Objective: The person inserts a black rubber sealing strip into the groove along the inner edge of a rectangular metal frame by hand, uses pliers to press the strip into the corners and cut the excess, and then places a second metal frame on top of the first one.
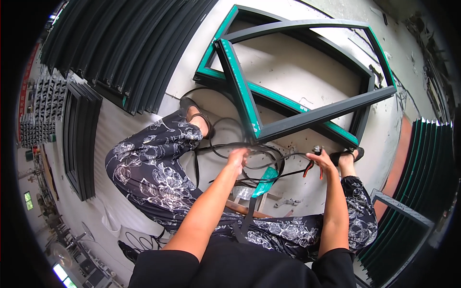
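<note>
Evidently, the black strip is lying in loose loops on the floor, probably proving light, pliable and springy, best pinched along a single strand. The left hand is seemingly pinching it; the right hand is grasping orange-handled pliers; dark frames are resting beyond.

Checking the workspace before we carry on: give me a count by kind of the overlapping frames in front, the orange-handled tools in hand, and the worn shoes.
Overlapping frames: 2
Orange-handled tool: 1
Worn shoes: 2
Total: 5
</note>
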`<state>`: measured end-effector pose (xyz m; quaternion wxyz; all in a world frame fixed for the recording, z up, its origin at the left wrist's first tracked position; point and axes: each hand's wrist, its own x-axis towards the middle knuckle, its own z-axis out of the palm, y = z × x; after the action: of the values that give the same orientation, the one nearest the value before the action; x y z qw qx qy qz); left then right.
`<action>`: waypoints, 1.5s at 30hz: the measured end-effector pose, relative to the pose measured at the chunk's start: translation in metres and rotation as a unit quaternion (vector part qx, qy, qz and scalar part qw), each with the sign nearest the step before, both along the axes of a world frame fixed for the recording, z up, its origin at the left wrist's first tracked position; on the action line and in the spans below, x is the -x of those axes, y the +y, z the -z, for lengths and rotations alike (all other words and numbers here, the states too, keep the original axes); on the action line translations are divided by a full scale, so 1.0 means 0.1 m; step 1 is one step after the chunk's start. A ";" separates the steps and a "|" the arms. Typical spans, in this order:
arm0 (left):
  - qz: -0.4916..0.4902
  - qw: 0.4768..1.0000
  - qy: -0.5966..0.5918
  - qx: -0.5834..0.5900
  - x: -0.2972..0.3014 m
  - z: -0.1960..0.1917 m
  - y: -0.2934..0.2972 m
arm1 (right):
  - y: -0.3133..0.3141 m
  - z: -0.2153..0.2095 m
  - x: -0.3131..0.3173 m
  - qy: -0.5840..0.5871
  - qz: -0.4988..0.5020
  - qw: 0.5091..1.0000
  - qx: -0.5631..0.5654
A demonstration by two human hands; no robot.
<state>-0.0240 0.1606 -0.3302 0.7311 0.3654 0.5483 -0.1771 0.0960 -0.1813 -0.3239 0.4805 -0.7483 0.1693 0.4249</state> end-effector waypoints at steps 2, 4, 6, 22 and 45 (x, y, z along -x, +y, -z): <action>0.013 1.000 -0.003 -0.012 -0.02 -0.02 -0.02 | -0.16 -0.06 0.01 -0.018 0.138 0.990 0.009; 0.063 0.998 -0.018 -0.005 -0.05 -0.05 -0.05 | -0.42 0.02 -0.03 -0.108 0.306 0.945 0.036; 0.070 0.997 -0.013 -0.016 -0.05 -0.04 -0.09 | -0.33 -0.29 -0.16 -0.099 0.413 0.904 -0.042; -0.036 0.999 0.014 0.029 -0.08 0.01 -0.38 | 1.54 -1.09 0.19 0.152 0.413 0.696 -0.568; 0.237 0.919 -0.023 -0.314 -0.02 -0.14 -0.23 | 1.74 -0.47 0.19 -0.162 -0.490 0.854 0.063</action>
<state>-0.0222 0.1379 -0.3166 0.5277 0.6996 0.4559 -0.1554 0.0770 -0.0070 -0.2772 0.1827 -0.8211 -0.2733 0.4666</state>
